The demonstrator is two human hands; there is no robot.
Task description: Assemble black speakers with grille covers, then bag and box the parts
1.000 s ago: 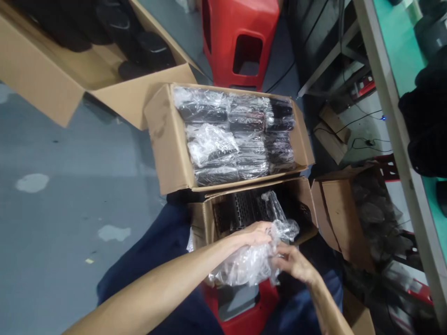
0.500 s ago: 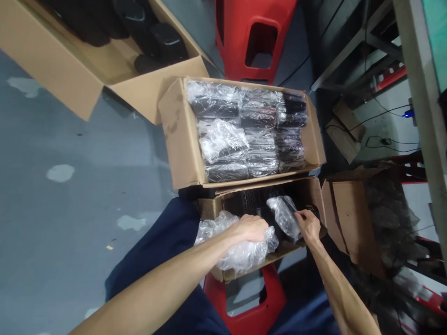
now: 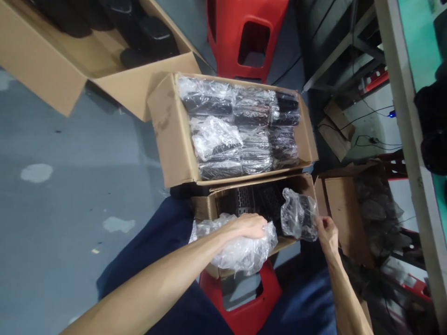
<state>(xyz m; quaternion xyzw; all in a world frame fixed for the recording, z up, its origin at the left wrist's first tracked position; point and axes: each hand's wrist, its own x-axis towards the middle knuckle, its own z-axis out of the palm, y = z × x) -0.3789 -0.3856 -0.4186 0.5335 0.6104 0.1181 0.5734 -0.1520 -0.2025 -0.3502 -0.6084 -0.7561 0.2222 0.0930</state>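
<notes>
My left hand [image 3: 252,226] is closed on a bunch of crumpled clear plastic bags [image 3: 240,253] over the near side of the lower cardboard box [image 3: 204,207]. Thumb and fingers of my right hand [image 3: 327,232] pinch the edge of a clear plastic bag [image 3: 299,215] with a dark item inside, held over the box's right end. Black perforated parts [image 3: 244,199] lie in that box, partly hidden by the bags. Just beyond it stands a second cardboard box [image 3: 178,135], packed with rows of dark items [image 3: 251,153] in clear plastic wrap.
A large open carton [image 3: 146,83] with black items is at upper left. One red stool [image 3: 253,28] stands behind the boxes, another red stool [image 3: 240,311] under the lower box. To the right are a table edge [image 3: 412,153], cables and a carton of plastic bags [image 3: 344,218].
My right hand has moved right with the bagged item, which now hangs at the box's right end. My left hand keeps its grip on the bunched bags. The view has shifted slightly.
</notes>
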